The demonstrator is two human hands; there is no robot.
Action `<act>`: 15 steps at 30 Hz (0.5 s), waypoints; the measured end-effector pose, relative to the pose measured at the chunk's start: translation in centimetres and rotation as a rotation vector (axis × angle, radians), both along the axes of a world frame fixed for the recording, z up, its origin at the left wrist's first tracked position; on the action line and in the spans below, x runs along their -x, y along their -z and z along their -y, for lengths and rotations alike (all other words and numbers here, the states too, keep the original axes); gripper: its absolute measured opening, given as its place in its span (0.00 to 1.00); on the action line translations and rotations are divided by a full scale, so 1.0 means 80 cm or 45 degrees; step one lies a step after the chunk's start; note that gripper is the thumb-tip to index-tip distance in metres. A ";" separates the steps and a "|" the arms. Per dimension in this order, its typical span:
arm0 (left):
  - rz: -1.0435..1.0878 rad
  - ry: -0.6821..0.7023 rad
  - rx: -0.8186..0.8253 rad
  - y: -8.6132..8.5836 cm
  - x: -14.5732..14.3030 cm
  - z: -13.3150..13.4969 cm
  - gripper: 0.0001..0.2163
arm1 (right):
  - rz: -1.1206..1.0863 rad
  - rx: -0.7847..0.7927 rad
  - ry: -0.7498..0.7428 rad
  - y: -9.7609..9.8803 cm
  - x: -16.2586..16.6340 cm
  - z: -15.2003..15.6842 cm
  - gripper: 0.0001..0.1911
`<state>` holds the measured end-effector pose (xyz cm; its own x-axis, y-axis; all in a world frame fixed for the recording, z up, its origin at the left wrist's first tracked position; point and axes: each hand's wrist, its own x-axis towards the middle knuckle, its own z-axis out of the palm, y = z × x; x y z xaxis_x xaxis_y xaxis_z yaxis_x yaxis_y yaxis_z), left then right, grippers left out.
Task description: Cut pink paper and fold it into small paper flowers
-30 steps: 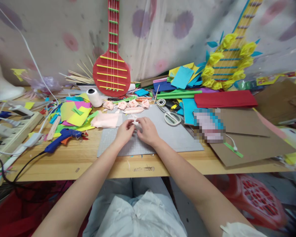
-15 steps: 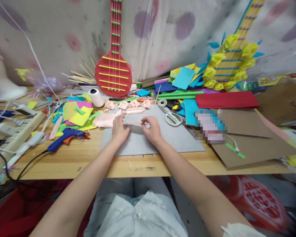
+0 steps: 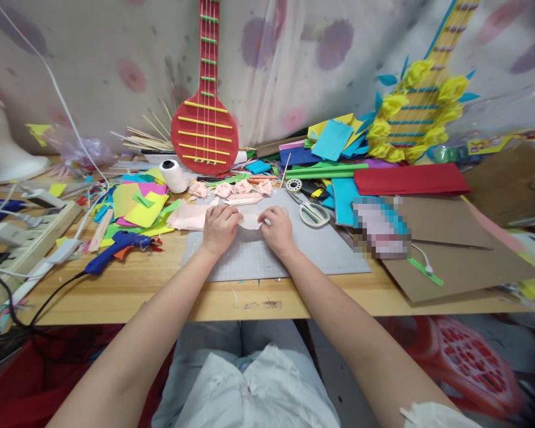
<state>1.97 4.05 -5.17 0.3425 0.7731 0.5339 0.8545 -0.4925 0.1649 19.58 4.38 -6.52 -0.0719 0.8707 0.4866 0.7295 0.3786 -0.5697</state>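
Note:
Between my hands a small pale pink strip of crepe paper (image 3: 250, 222) is stretched over the grey cutting mat (image 3: 321, 252). My left hand (image 3: 222, 229) pinches its left end, and my right hand (image 3: 276, 230) pinches the right end. Behind the hands sit several pink paper flowers (image 3: 242, 186) in a row, with folded pink strips (image 3: 244, 200) just in front of them. A larger sheet of pale pink crepe paper (image 3: 187, 215) lies left of my left hand, partly on the mat. White-handled scissors (image 3: 313, 214) rest on the mat, right of my right hand.
At the left lie a blue glue gun (image 3: 120, 248) and a power strip (image 3: 24, 252). A white thread spool (image 3: 173, 176) stands before a red paper lute (image 3: 205, 137). Brown cardboard (image 3: 432, 279) covers the right side, below a yellow flowered instrument (image 3: 410, 122).
My left hand has shifted right, closer to my right hand, and turned so its back shows more. The paper strip between them now shows as a shorter, curved piece.

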 end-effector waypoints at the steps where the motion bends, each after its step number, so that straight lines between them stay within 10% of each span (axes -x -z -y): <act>1: -0.012 0.002 0.012 0.003 0.002 -0.001 0.10 | 0.014 0.049 0.004 0.003 0.000 -0.001 0.10; 15: -0.045 -0.044 0.225 0.010 0.005 0.018 0.18 | -0.032 0.234 -0.134 0.010 -0.006 -0.001 0.13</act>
